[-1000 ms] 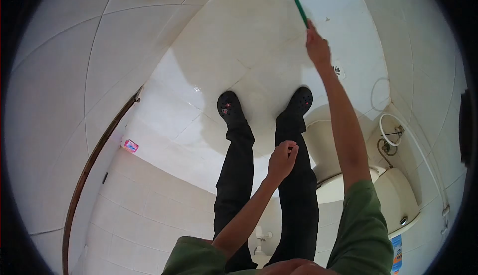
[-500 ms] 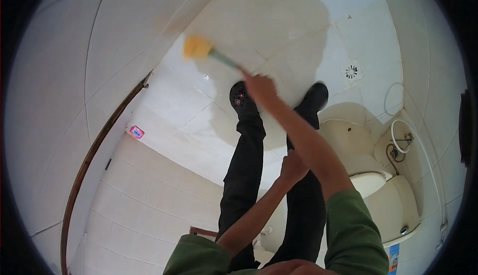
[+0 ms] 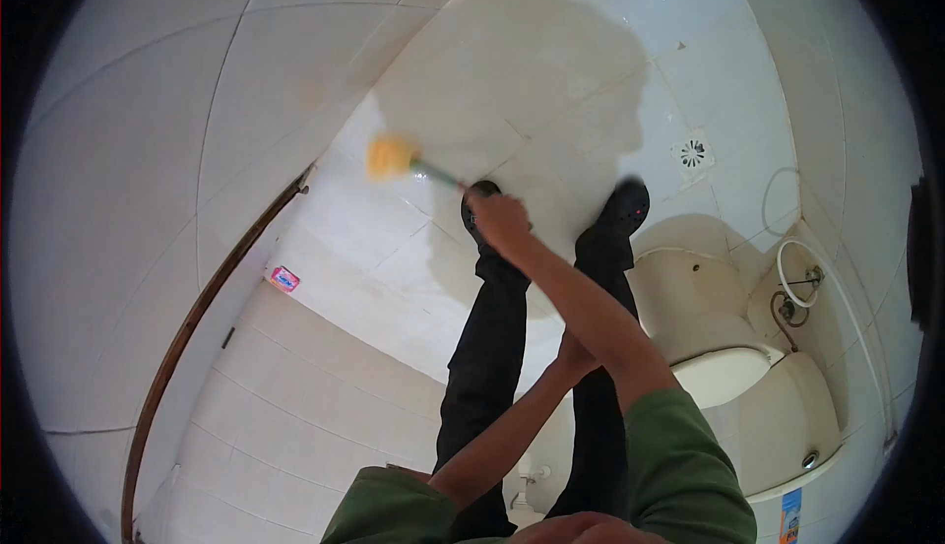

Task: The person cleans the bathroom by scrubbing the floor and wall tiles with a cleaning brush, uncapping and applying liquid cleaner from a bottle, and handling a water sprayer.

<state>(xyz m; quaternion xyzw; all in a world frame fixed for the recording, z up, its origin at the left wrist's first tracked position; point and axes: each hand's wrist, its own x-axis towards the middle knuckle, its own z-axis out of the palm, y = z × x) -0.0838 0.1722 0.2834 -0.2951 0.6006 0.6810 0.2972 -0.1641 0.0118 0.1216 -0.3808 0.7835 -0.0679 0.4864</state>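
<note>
Fingers (image 3: 481, 211) of the right hand (image 3: 500, 225) are closed around the handle of a yellow-headed brush (image 3: 393, 157), which points left over the floor (image 3: 561, 130), with its head just left of the left shoe (image 3: 480, 196). Blur softens the head, so whether it touches the floor is hard to tell; the hand covers part of that shoe. Slanting far and left, the right forearm (image 3: 574, 296) crosses in front of the left hand (image 3: 573, 355), hiding much of it; whether those fingers are open or closed cannot be told.
</note>
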